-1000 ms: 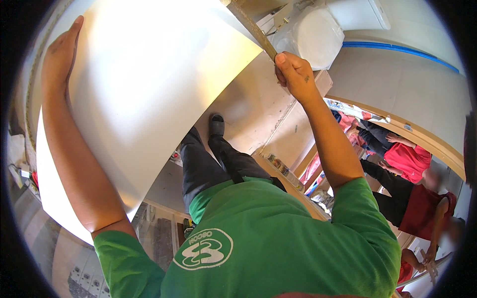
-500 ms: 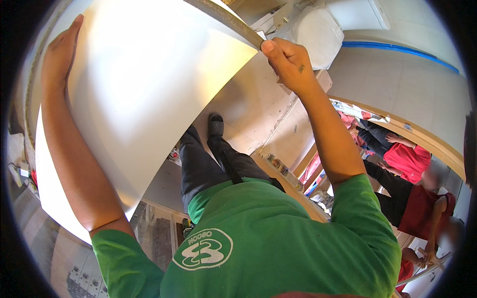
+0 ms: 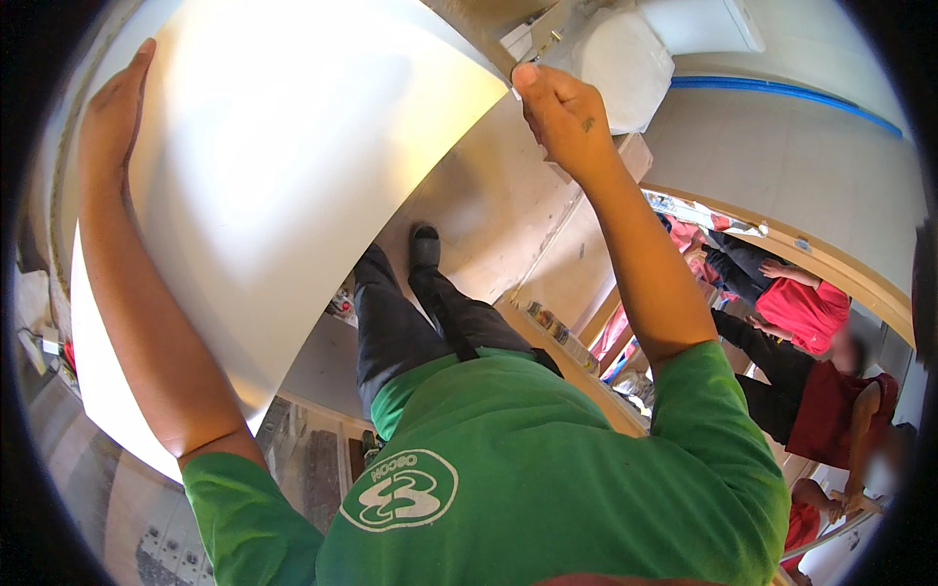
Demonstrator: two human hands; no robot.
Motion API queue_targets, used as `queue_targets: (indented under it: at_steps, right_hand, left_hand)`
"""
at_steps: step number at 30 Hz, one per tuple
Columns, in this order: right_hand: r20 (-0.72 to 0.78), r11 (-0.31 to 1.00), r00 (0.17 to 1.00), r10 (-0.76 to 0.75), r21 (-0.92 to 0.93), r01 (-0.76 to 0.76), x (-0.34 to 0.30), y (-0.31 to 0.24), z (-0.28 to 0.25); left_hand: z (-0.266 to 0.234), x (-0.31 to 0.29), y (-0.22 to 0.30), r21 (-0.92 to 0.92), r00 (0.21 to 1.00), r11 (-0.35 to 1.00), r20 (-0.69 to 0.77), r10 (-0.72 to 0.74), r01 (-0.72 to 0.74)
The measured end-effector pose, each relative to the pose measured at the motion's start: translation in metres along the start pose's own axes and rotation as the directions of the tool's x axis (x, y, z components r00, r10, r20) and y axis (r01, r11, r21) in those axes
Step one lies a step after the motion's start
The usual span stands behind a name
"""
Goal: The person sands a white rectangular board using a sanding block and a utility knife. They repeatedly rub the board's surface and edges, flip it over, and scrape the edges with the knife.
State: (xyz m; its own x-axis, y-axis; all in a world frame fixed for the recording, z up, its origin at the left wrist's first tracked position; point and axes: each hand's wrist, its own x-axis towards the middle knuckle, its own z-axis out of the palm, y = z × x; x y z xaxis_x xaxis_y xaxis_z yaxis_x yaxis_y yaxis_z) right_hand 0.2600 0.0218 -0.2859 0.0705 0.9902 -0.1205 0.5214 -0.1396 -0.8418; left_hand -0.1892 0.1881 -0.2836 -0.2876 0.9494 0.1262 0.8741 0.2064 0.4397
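Note:
A large white panel (image 3: 264, 186) with a glossy face fills the left half of the view, standing in front of my left side. My left hand (image 3: 115, 122) lies flat against its far left part, the fingers stretched toward the edge. At the panel's far right corner, my right hand (image 3: 562, 112) is closed in a pinch, thumb uppermost. It grips the end of a thin grey-brown strip (image 3: 477, 41) that runs along the panel's far edge. My closed fingers hide the strip's end, and the panel's far part runs out of view.
A white toilet (image 3: 620, 63) stands beyond my right hand. Blue tape (image 3: 782, 90) runs along the wall base at the right. Past a wooden door frame (image 3: 831, 249), several people in red shirts (image 3: 806, 308) are seen. My shoe (image 3: 424, 244) is on the floor.
My right hand has moved slightly up and away, and the strip by it has turned, so its face shows differently. My left hand has barely shifted on the panel.

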Motion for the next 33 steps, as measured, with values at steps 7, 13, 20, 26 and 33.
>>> queue_targets:
  at_steps: [7, 13, 20, 26, 33]
  right_hand:
    - [0.055, 0.901, 0.983, 0.176, 0.392, -0.183, -0.019, -0.027, -0.006]
    - [0.052, 0.936, 0.994, 0.096, 0.336, -0.108, -0.023, -0.035, 0.005]
    - [0.044, 0.988, 0.992, -0.119, -0.092, 0.123, -0.038, -0.037, 0.019]
    - [0.098, 0.998, 0.994, -0.054, -0.019, 0.056, -0.069, -0.038, 0.012]
    - [0.013, 0.928, 0.93, 0.368, 0.062, -0.368, -0.069, -0.042, 0.005]
  left_hand:
    - [-0.014, 0.003, 0.008, -0.084, 0.991, 0.994, 0.121, -0.057, 0.068]
    - [-0.014, 0.016, 0.006, -0.065, 0.986, 0.994, 0.148, -0.077, 0.088]
    - [-0.013, 0.033, -0.005, -0.011, 0.991, 0.998, 0.114, -0.066, 0.067]
    - [-0.012, 0.04, -0.006, 0.081, 0.986, 0.995, 0.151, -0.073, 0.061]
    - [0.006, 0.025, 0.028, 0.156, 1.0, 0.988, 0.016, -0.019, 0.016]
